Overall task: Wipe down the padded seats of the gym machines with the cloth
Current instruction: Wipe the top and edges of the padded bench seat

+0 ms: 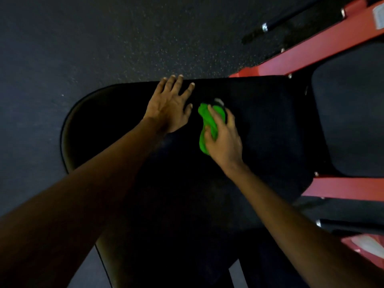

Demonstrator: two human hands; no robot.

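While left grip [170, 107] rests flat on seat [270, 125], right grip [224, 140] holds cloth [203, 114].

Speckled rubber floor [104, 38] lies open across the upper left. Red frame bars [311, 50] fence the right side, upper and lower, with a black bar [301, 17] crossing at upper right.

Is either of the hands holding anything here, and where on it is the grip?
The right hand grips the bunched green cloth around its middle, against the black padded seat. The left hand holds nothing, resting flat on the seat.
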